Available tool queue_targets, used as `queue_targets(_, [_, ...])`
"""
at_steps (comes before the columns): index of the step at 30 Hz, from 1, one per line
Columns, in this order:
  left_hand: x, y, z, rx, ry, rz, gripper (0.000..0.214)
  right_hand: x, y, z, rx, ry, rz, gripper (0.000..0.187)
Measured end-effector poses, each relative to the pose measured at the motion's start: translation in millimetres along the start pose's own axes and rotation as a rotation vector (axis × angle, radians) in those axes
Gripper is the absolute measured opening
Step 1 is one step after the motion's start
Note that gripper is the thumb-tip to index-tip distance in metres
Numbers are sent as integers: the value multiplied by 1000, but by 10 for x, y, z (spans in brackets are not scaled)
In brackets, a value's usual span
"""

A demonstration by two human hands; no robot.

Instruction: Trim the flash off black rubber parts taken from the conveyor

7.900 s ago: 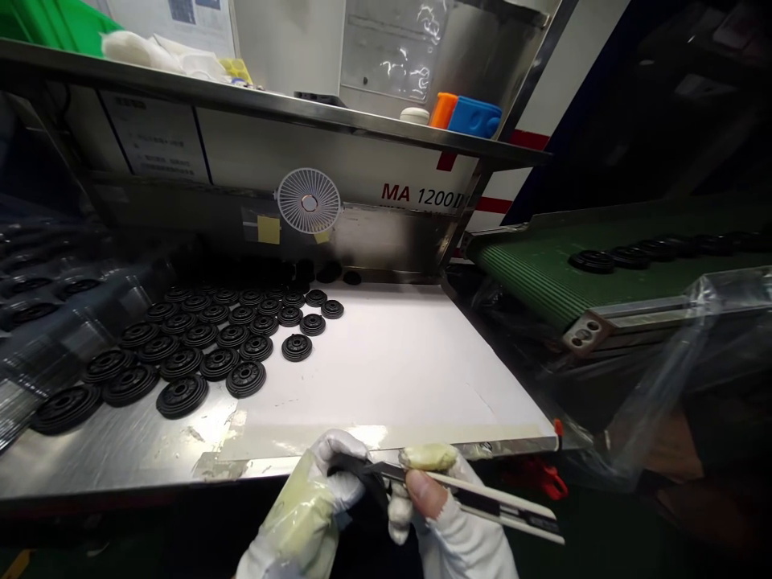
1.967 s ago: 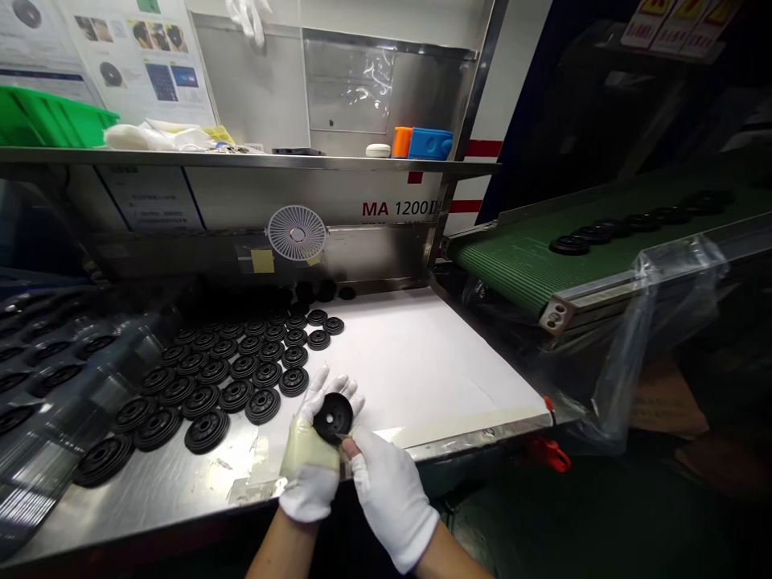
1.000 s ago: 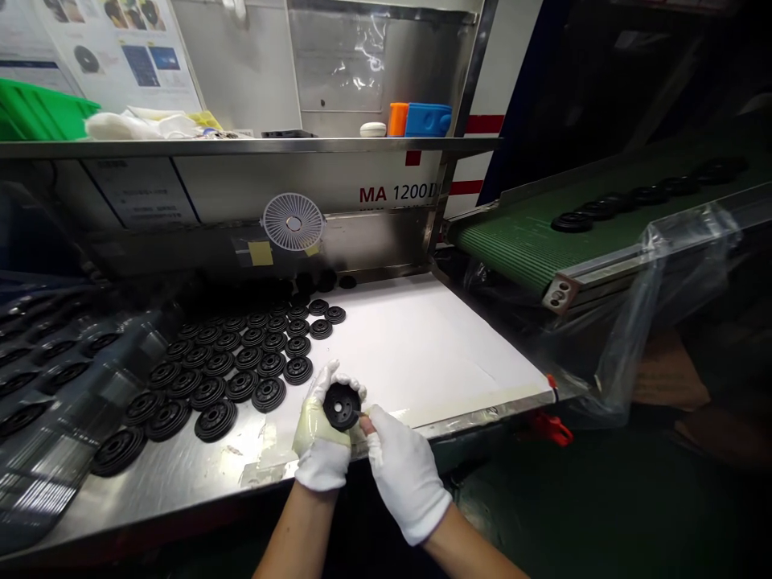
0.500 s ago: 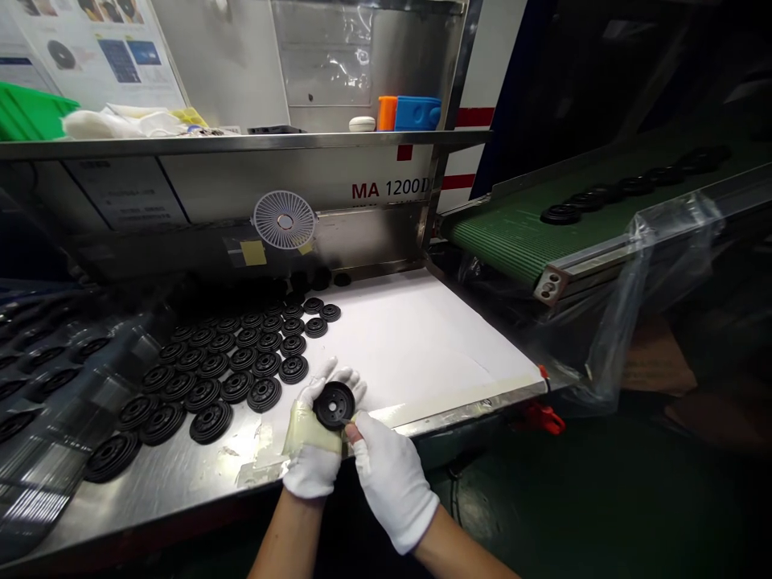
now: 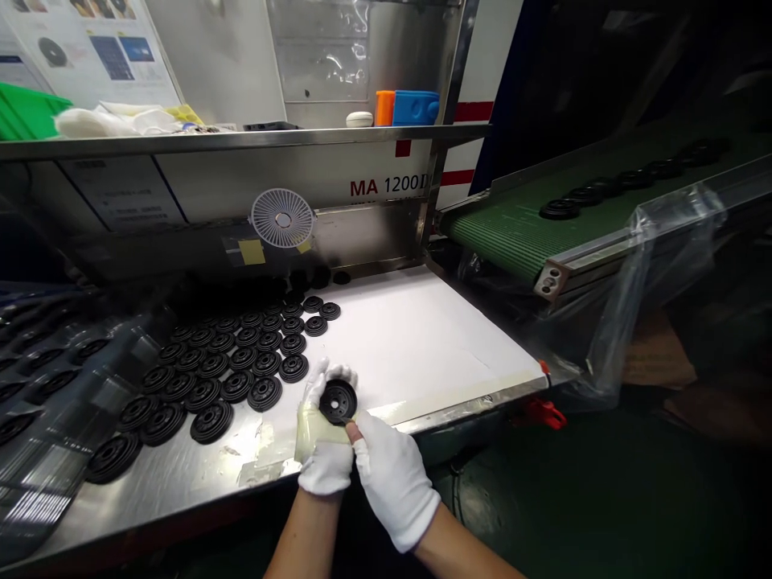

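Observation:
My left hand (image 5: 321,454), in a white glove with yellowish tape across the palm, is closed around a black round ribbed disc (image 5: 338,401) and holds it face up over the table's front edge. My right hand (image 5: 395,489), also gloved with a bare thumb tip, is closed in a pinch right against the disc's lower rim. What it pinches is hidden. Just left of the hands, several matching black discs (image 5: 229,370) lie in rows.
The steel table (image 5: 150,490) carries a white sheet (image 5: 416,338). A green conveyor (image 5: 507,233) at the right bears more discs (image 5: 560,211), with a clear plastic bag (image 5: 633,297) below it. Clear trays of discs (image 5: 36,378) sit left. A small fan (image 5: 282,219) and a shelf (image 5: 241,141) stand behind.
Both hands came up from below the table edge, where the right held a long knife, to the table front. The left now holds a disc and has turned it slightly.

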State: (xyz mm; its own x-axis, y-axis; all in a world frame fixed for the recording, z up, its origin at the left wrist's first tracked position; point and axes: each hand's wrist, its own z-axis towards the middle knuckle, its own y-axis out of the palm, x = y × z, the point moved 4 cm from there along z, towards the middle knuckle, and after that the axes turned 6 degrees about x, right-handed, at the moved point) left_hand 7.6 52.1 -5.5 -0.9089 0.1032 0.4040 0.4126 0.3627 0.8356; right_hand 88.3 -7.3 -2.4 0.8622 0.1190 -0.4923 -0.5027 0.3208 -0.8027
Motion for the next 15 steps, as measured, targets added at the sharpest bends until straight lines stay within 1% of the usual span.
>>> queue_targets(2, [-19,-17,-23,-41,-87,57,28,47,-34,21,21,-10,-10,25])
queue_targets(3, [-26,-22,-31,-64,-134,78,29,78,-50,31,30,-11,-16,25])
queue_targets(4, [-31,-24,-35,-83,-169,86,27,111,-61,40,35,-10,-22,25])
queue_targets(6, [-28,-20,-27,-89,-183,68,18,161,-69,50,35,-6,-33,24])
queue_targets(10, [-46,17,17,-47,-114,30,1,150,-37,23,48,-1,-57,23])
queue_targets(14, [-42,23,19,-25,29,0,2,46,23,-22,8,-7,-18,23])
queue_targets(15, [-28,10,12,-21,54,1,7,30,29,-24,-3,-11,-6,23])
